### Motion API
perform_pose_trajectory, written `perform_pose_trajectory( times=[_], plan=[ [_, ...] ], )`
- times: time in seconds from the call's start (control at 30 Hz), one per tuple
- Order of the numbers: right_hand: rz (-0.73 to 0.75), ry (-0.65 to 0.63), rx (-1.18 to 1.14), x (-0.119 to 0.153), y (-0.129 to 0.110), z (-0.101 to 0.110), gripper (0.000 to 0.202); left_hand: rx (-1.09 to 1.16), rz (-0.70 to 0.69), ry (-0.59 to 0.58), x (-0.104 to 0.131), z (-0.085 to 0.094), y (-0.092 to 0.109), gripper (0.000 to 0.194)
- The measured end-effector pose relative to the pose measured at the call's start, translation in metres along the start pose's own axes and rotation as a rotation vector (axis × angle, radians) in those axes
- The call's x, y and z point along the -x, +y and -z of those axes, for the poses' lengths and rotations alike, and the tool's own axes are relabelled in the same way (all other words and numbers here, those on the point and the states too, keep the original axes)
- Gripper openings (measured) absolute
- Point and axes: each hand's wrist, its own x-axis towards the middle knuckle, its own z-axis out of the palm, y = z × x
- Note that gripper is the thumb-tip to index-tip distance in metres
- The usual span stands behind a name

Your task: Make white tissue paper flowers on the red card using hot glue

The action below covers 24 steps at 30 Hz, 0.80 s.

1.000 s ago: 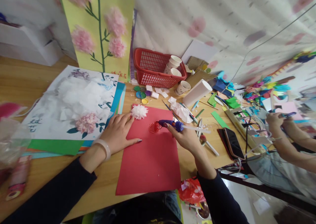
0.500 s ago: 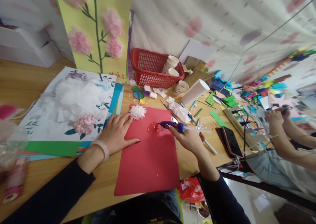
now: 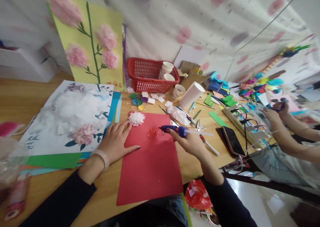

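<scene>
Before me on the wooden table lies a sheet of red paper (image 3: 150,167). A white paper flower (image 3: 136,119) sits near its upper left corner. My left hand (image 3: 116,140) rests flat over the sheet's left edge, fingers spread, fingertips beside the flower. My right hand (image 3: 188,142) is wrapped round a blue hot glue gun (image 3: 172,129), with a clear glue stick (image 3: 201,133) poking out of its back end. The gun's nozzle is at the right edge of a shiny round patch of glue (image 3: 152,132) on the paper.
A red basket (image 3: 152,87) with paper cups stands behind the sheet. Left lies a white flower picture (image 3: 50,133) on coloured papers. Scissors (image 3: 198,125), a marker (image 3: 210,145), a phone (image 3: 233,141) and a power strip (image 3: 242,125) lie rightward. Another person's hands (image 3: 275,112) are at far right.
The glue gun's tip has shifted slightly from over the glue patch to its right edge. My left hand stays on the paper. The whole view has tilted a little upward and right.
</scene>
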Motion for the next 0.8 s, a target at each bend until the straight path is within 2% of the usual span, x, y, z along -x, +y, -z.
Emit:
perform_pose_trajectory(
  times=[0.17, 0.43, 0.8],
  plan=[
    [-0.023, -0.12, -0.045, 0.001, -0.003, -0.004, 0.05, -0.051, -0.011, -0.013, -0.001, 0.002, 0.001, 0.079],
    [0.048, -0.069, -0.029, -0.004, -0.013, -0.024, 0.052, -0.033, 0.003, -0.01, -0.001, 0.002, 0.002, 0.077],
    [0.094, -0.1, 0.024, -0.004, -0.019, -0.025, 0.053, -0.015, -0.004, -0.006, -0.001, 0.001, 0.001, 0.078]
  ],
)
